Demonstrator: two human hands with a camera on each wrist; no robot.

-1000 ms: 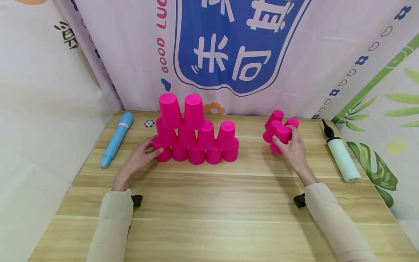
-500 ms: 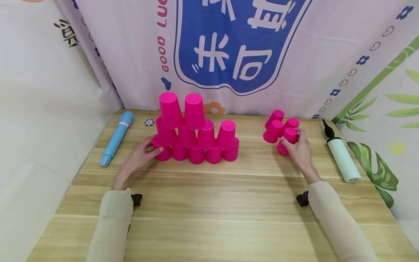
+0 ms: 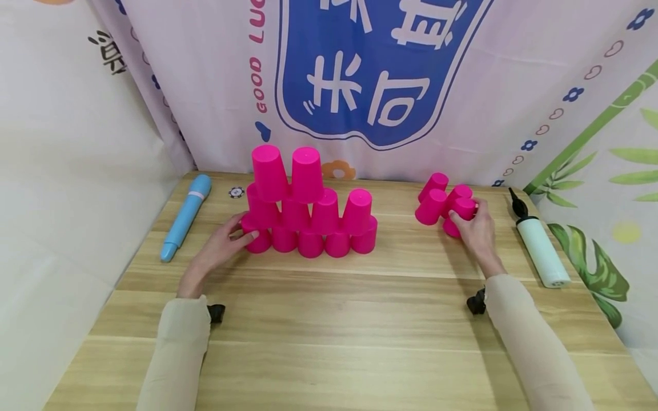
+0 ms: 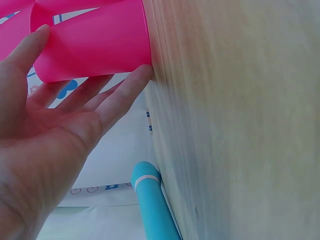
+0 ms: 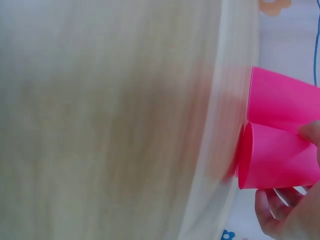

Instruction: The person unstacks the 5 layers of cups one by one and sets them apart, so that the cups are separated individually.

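Bright pink, the held cup (image 5: 282, 160) is toward two o'clock on the tabletop (image 3: 329, 319), grasped between the thumb and fingers of the right hand (image 3: 478, 231); whether its rim touches the surface I cannot tell. One second ago it overlapped the nearest of the three loose cups (image 3: 430, 208) in the head view; now cup and hand have shifted toward three o'clock, so the loose cups lie from its nine to its twelve. Toward eleven o'clock on the tabletop, the cup stack (image 3: 325, 214) is unchanged: five below, four in the middle, two on top, all mouth down. As before, the left hand (image 3: 218, 245) holds the end cup (image 4: 95, 45) at the bottom row's nine-o'clock end between thumb and fingers. Farther out, the blue tube (image 3: 186, 217) at ten and the pale green pump (image 3: 542, 251) near three have stayed put.
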